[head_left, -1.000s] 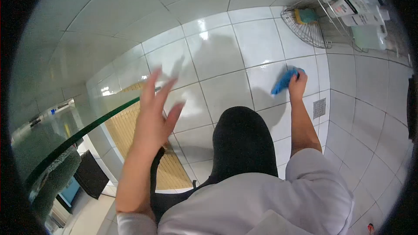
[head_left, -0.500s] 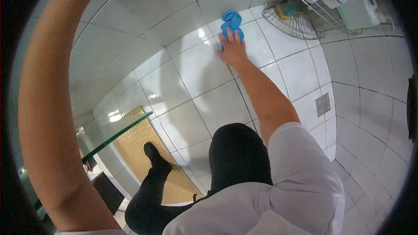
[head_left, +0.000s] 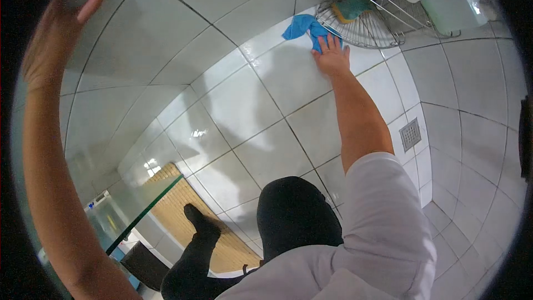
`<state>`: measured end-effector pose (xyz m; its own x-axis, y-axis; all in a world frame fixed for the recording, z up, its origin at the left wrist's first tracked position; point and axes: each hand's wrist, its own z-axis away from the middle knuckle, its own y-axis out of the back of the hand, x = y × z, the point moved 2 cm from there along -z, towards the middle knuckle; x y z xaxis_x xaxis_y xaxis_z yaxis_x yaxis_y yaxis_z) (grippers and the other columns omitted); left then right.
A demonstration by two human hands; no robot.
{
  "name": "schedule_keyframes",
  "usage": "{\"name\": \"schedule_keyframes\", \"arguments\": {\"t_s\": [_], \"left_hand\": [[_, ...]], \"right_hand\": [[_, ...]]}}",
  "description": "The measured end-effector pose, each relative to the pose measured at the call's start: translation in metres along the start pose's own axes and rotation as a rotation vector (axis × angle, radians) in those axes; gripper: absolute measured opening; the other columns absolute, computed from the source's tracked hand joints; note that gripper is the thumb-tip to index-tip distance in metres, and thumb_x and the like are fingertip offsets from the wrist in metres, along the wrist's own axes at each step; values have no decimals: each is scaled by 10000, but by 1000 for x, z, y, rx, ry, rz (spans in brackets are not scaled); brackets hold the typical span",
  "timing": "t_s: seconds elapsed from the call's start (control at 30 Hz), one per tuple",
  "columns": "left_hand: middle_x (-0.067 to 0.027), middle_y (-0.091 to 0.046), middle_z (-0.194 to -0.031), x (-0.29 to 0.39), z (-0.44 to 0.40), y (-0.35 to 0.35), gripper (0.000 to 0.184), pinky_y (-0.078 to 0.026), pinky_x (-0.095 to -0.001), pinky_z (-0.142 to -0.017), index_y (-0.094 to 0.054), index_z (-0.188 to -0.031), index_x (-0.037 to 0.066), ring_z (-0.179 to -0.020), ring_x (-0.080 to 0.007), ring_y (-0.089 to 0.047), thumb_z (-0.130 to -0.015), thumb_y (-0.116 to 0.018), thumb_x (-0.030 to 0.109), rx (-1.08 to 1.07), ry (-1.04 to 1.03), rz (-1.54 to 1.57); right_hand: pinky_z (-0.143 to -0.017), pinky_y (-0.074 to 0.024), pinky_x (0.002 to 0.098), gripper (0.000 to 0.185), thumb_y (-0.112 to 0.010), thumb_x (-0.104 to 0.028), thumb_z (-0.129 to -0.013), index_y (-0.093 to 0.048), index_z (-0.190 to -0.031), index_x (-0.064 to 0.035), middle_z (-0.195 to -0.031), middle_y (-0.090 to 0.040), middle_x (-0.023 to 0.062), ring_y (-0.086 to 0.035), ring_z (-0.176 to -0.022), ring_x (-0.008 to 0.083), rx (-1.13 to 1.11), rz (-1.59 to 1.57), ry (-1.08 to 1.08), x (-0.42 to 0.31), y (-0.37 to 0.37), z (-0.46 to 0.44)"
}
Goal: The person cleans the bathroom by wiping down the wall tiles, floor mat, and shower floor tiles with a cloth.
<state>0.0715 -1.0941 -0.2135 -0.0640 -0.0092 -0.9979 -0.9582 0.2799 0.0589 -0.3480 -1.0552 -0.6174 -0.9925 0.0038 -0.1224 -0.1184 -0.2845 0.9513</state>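
Observation:
A crumpled blue cloth (head_left: 302, 24) lies on the white tiled floor (head_left: 272, 72), close to the foot of the wall. My right hand (head_left: 333, 58) presses on its right part with the fingers spread. Right beside the hand is the wire corner basket (head_left: 366, 33), holding a green and yellow sponge (head_left: 351, 9). At the upper left my left hand (head_left: 58, 33) is raised against the tiled wall, thumb apart, with nothing seen in it; its other fingers are dim at the dark image edge.
Bottles stand in a wire rack (head_left: 388, 1) at the upper right. A square drain (head_left: 411, 134) sits in the floor at right. A glass panel edge (head_left: 144, 214) crosses the lower left, near a bamboo mat (head_left: 222, 244) with my foot on it.
My right hand and the cloth have moved from the right of the floor to the wall, then right to the basket. My left hand has gone up to the wall at upper left.

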Motion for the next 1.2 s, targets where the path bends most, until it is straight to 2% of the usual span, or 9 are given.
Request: {"name": "schedule_keyframes", "arguments": {"t_s": [0.17,0.27,0.37,0.47,0.6,0.7,0.87,0.93,1.2], "left_hand": [[-117,-330,-1309,9,4,47,785,-523,-316,-698,-84,-1320,426,-909,-289,-585,-782,-385,-59,-159,-13,-236],[-104,-459,-1195,-2,0,11,698,-519,-241,-593,-233,-1317,320,-751,-257,-620,-734,-617,318,437,183,495],[-91,-621,-893,-9,8,43,752,-523,-259,-517,-132,-1339,345,-620,-255,-630,-749,-586,447,248,-102,-271],[-90,-604,-984,-21,5,39,703,-518,-257,-459,-117,-1339,360,-619,-224,-635,-785,-543,439,361,191,284],[-126,-507,-1059,-38,7,64,672,-391,-335,-554,-158,-1330,317,-752,-268,-495,-769,-478,506,465,275,229],[-153,-435,-1116,-47,7,74,672,-297,-393,-626,-189,-1324,284,-852,-301,-391,-757,-428,556,489,298,179],[-199,-314,-1210,-49,5,85,714,-139,-491,-745,-240,-1313,231,-1018,-356,-216,-737,-347,640,550,303,160],[-217,-265,-1248,-50,5,88,744,-76,-529,-792,-261,-1309,209,-1085,-378,-146,-729,-314,673,566,304,156],[-288,-25,-1371,-51,5,95,914,135,-618,-896,-227,-1350,153,-1249,-442,137,-690,-204,784,538,294,140]], "right_hand": [[-1007,-119,524,624,-384,-469,-824,-225,-1341,-159,-1412,-141,105,-115,-1303,271,27,-6,-141,32,-5,19],[-1004,-129,525,641,-389,-476,-818,-225,-1340,-141,-1401,-154,138,-133,-1292,307,59,-46,-218,19,-11,23],[-1004,-145,520,648,-416,-470,-810,-234,-1335,-136,-1389,-175,156,-157,-1280,325,62,-7,-135,12,-11,45],[-1005,-155,511,649,-432,-451,-813,-220,-1338,-132,-1388,-171,161,-161,-1280,323,57,-25,-70,50,-11,89],[-998,-164,509,664,-430,-455,-805,-208,-1346,-142,-1381,-196,149,-175,-1276,310,53,36,-416,159,-33,149],[-809,-421,409,371,-546,-219,-756,-490,-1099,-88,-1102,-524,154,-523,-975,319,174,-293,-680,222,-15,178],[-865,-362,425,299,-578,-216,-750,-538,-1006,-68,-1021,-547,167,-535,-920,312,690,-874,-373,209,-18,164],[-874,-362,406,334,-566,-170,-762,-522,-1083,-91,-1078,-508,188,-491,-987,325,968,-273,-383,180,-1,158],[-870,-376,402,383,-549,-138,-771,-498,-1151,-125,-1145,-472,167,-449,-1031,332,583,-520,-153,126,15,128]]}}
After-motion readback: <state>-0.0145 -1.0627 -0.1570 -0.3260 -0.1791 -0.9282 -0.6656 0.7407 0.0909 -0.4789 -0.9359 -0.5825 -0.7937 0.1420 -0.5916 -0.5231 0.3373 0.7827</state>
